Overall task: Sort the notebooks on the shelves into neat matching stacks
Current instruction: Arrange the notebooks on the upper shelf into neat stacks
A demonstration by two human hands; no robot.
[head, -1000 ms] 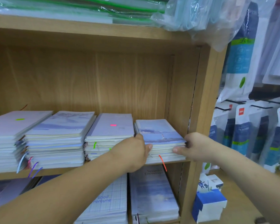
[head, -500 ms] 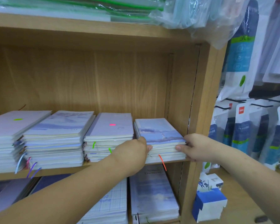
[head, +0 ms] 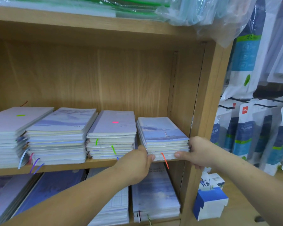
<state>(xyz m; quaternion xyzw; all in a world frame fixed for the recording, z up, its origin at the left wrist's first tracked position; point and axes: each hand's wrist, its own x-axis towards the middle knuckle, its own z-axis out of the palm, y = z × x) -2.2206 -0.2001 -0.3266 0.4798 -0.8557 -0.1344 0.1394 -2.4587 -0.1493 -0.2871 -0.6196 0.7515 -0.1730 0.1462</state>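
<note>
a head-height view of a wooden shelf [head: 69, 168] carrying four stacks of notebooks. the rightmost stack of notebooks [head: 163, 136], topped by a pale blue sky-and-sea cover, sits at the right end of the shelf, just beside the upright side panel [head: 211, 95] and close to the front edge. the left hand [head: 136, 162] clasps the stack's front left corner, with the thumb on the front face. the right hand [head: 198, 152] clasps the front right corner, with the thumb along the lowest books and the fingers wrapped round the side. both hands are clamped on the stack, one at each side.

each notebook looks like a thin soft-cover that would bend on its own. several together are probably fairly heavy and stiff enough to move as one block. the covers seem smooth, so the layers may slide and fan out. a low hold that squeezes from both sides, with support underneath, looks safest. a red ribbon bookmark [head: 164, 160] hangs over the shelf's front edge and could snag.

readable writing: the hanging packs [head: 245, 136] to the right of the shelf carry a red "deli" logo. the print on a lower-shelf notebook [head: 155, 193] is too small to read.
</note>
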